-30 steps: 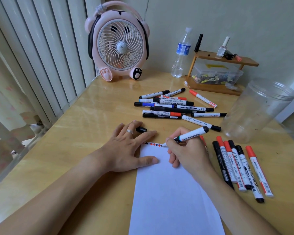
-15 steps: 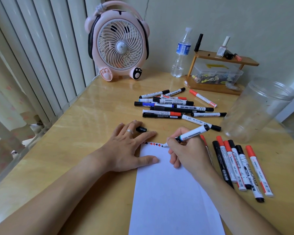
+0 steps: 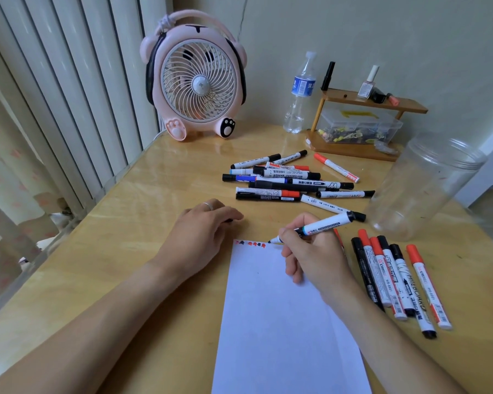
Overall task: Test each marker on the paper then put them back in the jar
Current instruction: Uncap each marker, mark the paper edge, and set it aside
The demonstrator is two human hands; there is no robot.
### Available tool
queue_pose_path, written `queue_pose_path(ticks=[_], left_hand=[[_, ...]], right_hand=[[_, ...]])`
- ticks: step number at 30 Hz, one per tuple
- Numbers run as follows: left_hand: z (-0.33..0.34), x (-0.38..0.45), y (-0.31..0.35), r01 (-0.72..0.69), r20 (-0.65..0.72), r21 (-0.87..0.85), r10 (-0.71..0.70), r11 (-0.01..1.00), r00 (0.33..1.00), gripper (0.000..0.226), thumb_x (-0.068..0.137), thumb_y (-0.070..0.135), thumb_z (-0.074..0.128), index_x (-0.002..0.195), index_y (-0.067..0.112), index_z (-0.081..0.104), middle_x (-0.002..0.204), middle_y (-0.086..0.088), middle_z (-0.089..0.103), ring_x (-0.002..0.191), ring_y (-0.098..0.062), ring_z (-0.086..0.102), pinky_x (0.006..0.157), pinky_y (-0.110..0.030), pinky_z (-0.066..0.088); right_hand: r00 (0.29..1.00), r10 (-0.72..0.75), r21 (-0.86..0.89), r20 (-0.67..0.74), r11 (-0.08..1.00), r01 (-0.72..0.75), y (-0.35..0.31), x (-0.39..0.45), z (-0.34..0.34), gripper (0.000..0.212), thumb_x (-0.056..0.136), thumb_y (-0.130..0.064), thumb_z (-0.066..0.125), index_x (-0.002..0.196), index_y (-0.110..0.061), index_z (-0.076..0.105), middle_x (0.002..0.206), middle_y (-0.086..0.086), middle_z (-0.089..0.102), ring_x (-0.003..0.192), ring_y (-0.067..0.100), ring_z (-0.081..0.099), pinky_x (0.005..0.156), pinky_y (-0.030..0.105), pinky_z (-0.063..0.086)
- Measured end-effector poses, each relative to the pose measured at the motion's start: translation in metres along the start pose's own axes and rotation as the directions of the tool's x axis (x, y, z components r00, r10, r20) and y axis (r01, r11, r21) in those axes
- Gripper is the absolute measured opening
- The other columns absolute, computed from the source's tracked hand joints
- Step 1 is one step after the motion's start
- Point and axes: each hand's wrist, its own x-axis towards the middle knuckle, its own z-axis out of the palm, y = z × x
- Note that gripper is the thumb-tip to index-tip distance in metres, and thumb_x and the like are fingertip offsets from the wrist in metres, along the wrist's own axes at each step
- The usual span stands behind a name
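From the head camera, a white-barrelled black marker (image 3: 322,225) is pinched in the right hand (image 3: 310,257), its tip touching the top edge of the white paper sheet (image 3: 282,322). The left hand (image 3: 202,234), fingers curled over a small black cap, rests beside the paper. The clear plastic jar (image 3: 421,189) stands to the right, beyond a row of markers (image 3: 396,282)

A glossy light-wood table (image 3: 131,223) carries all items. A white sheet of paper (image 3: 282,322) is laid flat at the near edge. A loose pile of black-, red- and blue-capped whiteboard markers (image 3: 291,180) is located beyond the sheet. A row of capped markers (image 3: 396,277) is laid to the right of the sheet. A clear plastic jar (image 3: 421,189), a pink animal-shaped desk fan (image 3: 195,78), a clear water bottle (image 3: 299,95) and a small brown wooden shelf (image 3: 362,143) are placed toward the far side.
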Motion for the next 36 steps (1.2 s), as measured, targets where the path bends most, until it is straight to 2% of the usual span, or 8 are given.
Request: queue_pose_path(ticks=[3, 7, 16, 21, 25, 29, 32, 36], left_hand=[[-0.007, -0.001, 0.005, 0.002, -0.107, -0.098, -0.013, 0.995, 0.994, 0.049, 0.096, 0.004, 0.064, 0.135, 0.035, 0.062, 0.11, 0.012, 0.064, 0.098, -0.01, 0.064, 0.082, -0.025, 0.051], [-0.007, -0.008, 0.02, -0.049, -0.074, -0.227, 0.033, 0.973, 0.997, 0.068, 0.091, 0.004, 0.072, 0.147, 0.033, 0.047, 0.099, 0.02, 0.069, 0.093, -0.003, 0.066, 0.089, -0.022, 0.052], [-0.004, -0.013, 0.039, -0.135, -0.052, -0.372, 0.124, 0.919, 0.991, 0.066, 0.092, 0.002, 0.072, 0.148, 0.025, 0.045, 0.104, 0.015, 0.073, 0.099, -0.004, 0.071, 0.092, -0.021, 0.053], [-0.003, -0.014, 0.034, -0.149, -0.045, -0.363, 0.142, 0.92, 0.989, 0.061, 0.093, 0.004, 0.072, 0.145, 0.026, 0.048, 0.105, 0.017, 0.072, 0.098, -0.005, 0.071, 0.091, -0.022, 0.053], [-0.003, -0.013, 0.032, -0.13, -0.056, -0.358, 0.118, 0.925, 0.991, 0.052, 0.095, 0.01, 0.072, 0.14, 0.025, 0.052, 0.108, 0.018, 0.072, 0.099, -0.003, 0.07, 0.091, -0.024, 0.054], [0.0, -0.011, 0.028, -0.176, -0.063, -0.31, 0.164, 0.934, 0.984, 0.04, 0.097, 0.014, 0.069, 0.134, 0.024, 0.057, 0.107, 0.016, 0.068, 0.098, -0.007, 0.067, 0.088, -0.026, 0.054], [0.0, -0.009, 0.022, -0.203, -0.073, -0.212, 0.192, 0.956, 0.979, 0.019, 0.102, 0.018, 0.061, 0.119, 0.024, 0.065, 0.1, 0.013, 0.06, 0.09, -0.006, 0.059, 0.077, -0.026, 0.05], [-0.005, -0.008, 0.013, -0.19, 0.006, -0.127, 0.192, 0.974, 0.981, 0.018, 0.105, 0.036, 0.046, 0.112, 0.027, 0.06, 0.095, 0.017, 0.053, 0.084, -0.009, 0.052, 0.071, -0.033, 0.048]], right_hand=[[0.999, -0.005, 0.056, 0.039, 0.998, 0.003, -0.003, -0.001, -0.002, 0.011, 0.097, -0.014, 0.064, 0.087, -0.013, 0.06, 0.066, 0.008, 0.06, 0.048, 0.023, 0.053, 0.043, 0.026, 0.038], [0.993, -0.083, 0.158, 0.086, 0.985, 0.068, -0.007, -0.006, -0.004, 0.009, 0.096, -0.015, 0.068, 0.093, -0.013, 0.059, 0.07, 0.009, 0.06, 0.049, 0.02, 0.051, 0.043, 0.026, 0.037], [0.971, -0.132, 0.123, 0.201, 0.986, 0.108, -0.012, -0.014, -0.001, 0.01, 0.099, -0.011, 0.066, 0.1, -0.008, 0.058, 0.067, 0.007, 0.06, 0.049, 0.015, 0.05, 0.042, 0.025, 0.034], [0.952, -0.129, 0.107, 0.279, 0.989, 0.102, -0.013, -0.014, -0.003, 0.012, 0.099, -0.02, 0.07, 0.105, -0.01, 0.067, 0.074, 0.004, 0.071, 0.058, 0.016, 0.061, 0.055, 0.031, 0.042], [0.966, -0.032, 0.252, 0.258, 0.967, -0.035, -0.012, -0.01, -0.006, 0.048, 0.095, -0.05, 0.047, 0.108, -0.015, 0.077, 0.09, 0.013, 0.075, 0.065, 0.026, 0.063, 0.056, 0.027, 0.044], [0.977, -0.036, 0.276, 0.212, 0.961, -0.024, -0.01, -0.007, -0.009, 0.036, 0.087, -0.034, 0.054, 0.103, -0.011, 0.076, 0.074, 0.009, 0.058, 0.055, 0.018, 0.053, 0.052, 0.025, 0.036], [0.969, -0.032, 0.289, 0.246, 0.956, -0.042, -0.016, -0.005, -0.016, 0.016, 0.091, -0.019, 0.069, 0.103, -0.008, 0.068, 0.083, 0.015, 0.072, 0.06, 0.023, 0.064, 0.054, 0.024, 0.047], [0.955, 0.017, 0.17, 0.295, 0.983, -0.07, -0.026, -0.004, -0.034, 0.019, 0.091, -0.015, 0.076, 0.109, -0.01, 0.077, 0.095, 0.017, 0.079, 0.072, 0.023, 0.071, 0.063, 0.023, 0.053]])
